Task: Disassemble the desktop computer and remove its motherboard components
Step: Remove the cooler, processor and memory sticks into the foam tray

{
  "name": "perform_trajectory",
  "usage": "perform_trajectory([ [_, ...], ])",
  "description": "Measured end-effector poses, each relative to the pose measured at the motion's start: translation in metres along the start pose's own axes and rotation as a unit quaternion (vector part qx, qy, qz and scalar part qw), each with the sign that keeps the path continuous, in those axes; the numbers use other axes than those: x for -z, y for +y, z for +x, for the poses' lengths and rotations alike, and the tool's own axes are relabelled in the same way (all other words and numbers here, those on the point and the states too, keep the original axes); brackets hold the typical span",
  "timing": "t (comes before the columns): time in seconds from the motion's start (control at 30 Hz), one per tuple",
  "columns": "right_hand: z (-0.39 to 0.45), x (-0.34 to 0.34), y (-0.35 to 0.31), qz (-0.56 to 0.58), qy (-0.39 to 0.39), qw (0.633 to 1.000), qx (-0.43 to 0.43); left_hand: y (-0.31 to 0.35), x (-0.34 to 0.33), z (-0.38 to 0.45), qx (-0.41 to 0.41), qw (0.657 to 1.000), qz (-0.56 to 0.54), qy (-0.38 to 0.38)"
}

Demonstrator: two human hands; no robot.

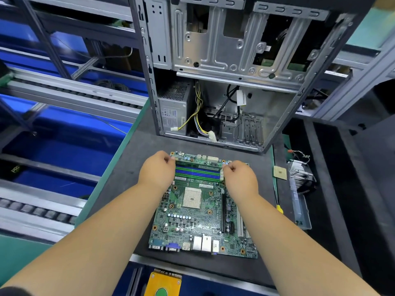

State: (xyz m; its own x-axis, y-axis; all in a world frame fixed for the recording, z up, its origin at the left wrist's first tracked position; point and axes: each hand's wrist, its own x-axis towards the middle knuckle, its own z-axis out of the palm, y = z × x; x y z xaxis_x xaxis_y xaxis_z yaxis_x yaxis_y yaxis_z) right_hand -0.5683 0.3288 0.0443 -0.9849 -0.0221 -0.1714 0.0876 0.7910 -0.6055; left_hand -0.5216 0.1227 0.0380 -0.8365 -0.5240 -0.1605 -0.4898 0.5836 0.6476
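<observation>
The motherboard (198,210) lies flat on the dark mat (132,167), its port side nearest the person and its memory slots at the far edge. Beyond the board stands the opened case (224,60), with a power supply (173,107) in its lower left corner and loose yellow and black cables (198,112) hanging beside it. The left hand (158,169) is at the left end of the RAM stick (197,165) in the farthest slot, fingers curled and pinching at that end; whether they hold the stick itself or the slot latch cannot be told. The right hand (239,176) mirrors it at the stick's right end, fingers likewise curled in a pinch. Blue and green slots (197,175) run between the two hands. The bare CPU socket (192,197) sits at the board's middle, just nearer than the slots. Right of the board, off the mat's edge, lies a CPU chip (280,173), and beside that a finned cooler (301,174) with thin wires. A yellow-tipped tool (279,209) lies near the board's right edge.
</observation>
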Motion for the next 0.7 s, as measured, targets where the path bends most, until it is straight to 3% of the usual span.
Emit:
perform_trajectory([
  [0.23, 0.004, -0.003, 0.001, 0.011, 0.013, 1.000, -0.018, -0.008, 0.001, 0.006, 0.035, 0.997, -0.066, -0.007],
  [0.7, 0.014, 0.001, -0.005, -0.037, -0.026, 0.998, -0.043, 0.007, 0.008, 0.014, 0.053, 0.998, 0.038, -0.023],
])
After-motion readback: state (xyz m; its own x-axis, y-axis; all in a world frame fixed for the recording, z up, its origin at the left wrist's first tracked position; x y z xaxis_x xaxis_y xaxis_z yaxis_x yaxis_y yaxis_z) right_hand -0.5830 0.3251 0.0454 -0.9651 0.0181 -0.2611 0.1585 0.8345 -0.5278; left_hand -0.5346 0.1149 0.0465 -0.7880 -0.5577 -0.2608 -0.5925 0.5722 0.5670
